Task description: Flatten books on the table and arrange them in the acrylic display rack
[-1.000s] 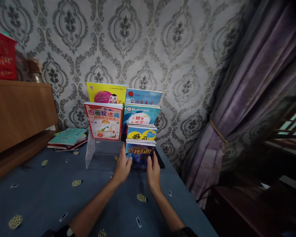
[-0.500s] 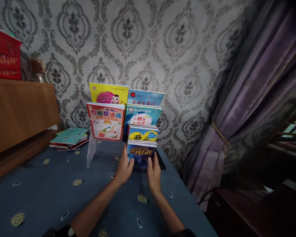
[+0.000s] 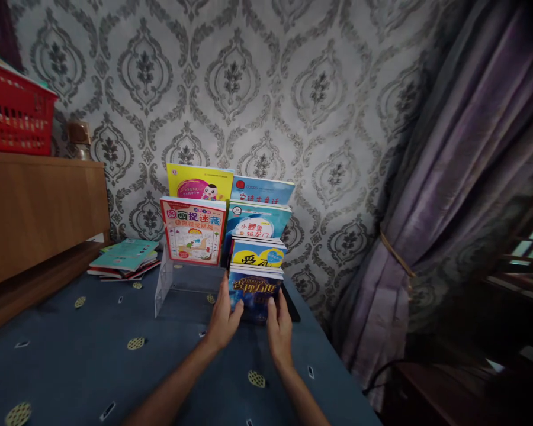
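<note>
A clear tiered display stand [image 3: 177, 290] stands on the blue patterned cloth [image 3: 71, 349], filled with children's books. In its front right slot sits a dark blue book with gold lettering [image 3: 254, 291]. My left hand [image 3: 224, 319] grips that book's left edge and my right hand [image 3: 279, 326] grips its right edge, fingers curled round it. Behind it rise a yellow-and-blue book [image 3: 257, 254], a light blue book [image 3: 255, 220] and another blue one [image 3: 262, 189]. On the left tiers stand a red-framed book [image 3: 193, 231] and a yellow book [image 3: 199, 182].
A stack of teal books [image 3: 124, 258] lies on the cloth at the left. A wooden cabinet [image 3: 35, 213] with a red basket [image 3: 13, 112] on top stands at the left. Purple curtains [image 3: 448, 177] hang at the right, past the table's edge.
The view has tilted upward a little, so everything sits lower in the picture. Both hands stay on the dark blue book's edges in the front slot.
</note>
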The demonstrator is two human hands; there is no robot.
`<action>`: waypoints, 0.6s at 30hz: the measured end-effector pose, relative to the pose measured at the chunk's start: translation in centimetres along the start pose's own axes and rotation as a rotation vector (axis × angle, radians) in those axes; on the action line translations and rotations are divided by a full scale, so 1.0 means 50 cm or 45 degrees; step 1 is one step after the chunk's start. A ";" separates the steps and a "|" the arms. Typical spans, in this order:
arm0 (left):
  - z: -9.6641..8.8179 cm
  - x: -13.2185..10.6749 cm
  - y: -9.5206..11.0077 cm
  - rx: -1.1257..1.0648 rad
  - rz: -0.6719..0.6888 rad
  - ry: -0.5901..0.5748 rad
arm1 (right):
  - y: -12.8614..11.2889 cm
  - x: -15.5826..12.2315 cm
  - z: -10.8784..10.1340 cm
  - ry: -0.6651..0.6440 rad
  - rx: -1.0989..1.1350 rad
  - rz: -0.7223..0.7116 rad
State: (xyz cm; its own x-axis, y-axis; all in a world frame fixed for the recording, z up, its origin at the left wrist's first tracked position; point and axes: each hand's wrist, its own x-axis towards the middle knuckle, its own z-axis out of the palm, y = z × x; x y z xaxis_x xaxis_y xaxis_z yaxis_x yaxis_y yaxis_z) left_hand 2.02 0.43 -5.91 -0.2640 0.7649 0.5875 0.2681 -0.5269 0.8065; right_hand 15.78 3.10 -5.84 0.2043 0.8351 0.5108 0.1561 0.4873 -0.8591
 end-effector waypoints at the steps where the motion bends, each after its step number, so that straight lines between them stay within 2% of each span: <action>1: -0.002 0.002 0.004 0.002 -0.007 0.005 | -0.001 0.003 -0.004 0.001 0.000 0.001; 4: -0.013 0.016 0.028 0.039 -0.051 0.023 | -0.014 0.023 -0.016 0.017 0.005 -0.024; 9: -0.035 0.065 0.067 0.055 -0.049 0.044 | -0.047 0.086 -0.022 -0.009 0.042 -0.049; 13: -0.030 0.093 0.066 0.017 -0.090 0.023 | -0.052 0.124 -0.013 -0.023 0.078 -0.014; 18: -0.017 0.094 0.051 -0.076 -0.076 0.019 | -0.044 0.134 -0.007 -0.068 0.128 -0.038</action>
State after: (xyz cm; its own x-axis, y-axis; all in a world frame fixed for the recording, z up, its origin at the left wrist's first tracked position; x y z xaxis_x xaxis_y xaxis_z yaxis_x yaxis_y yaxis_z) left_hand 0.68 2.38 -1.02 -0.2920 0.7904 0.5386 0.1956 -0.5019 0.8425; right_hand 17.15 7.53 -0.54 0.1488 0.8310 0.5360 0.0629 0.5330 -0.8438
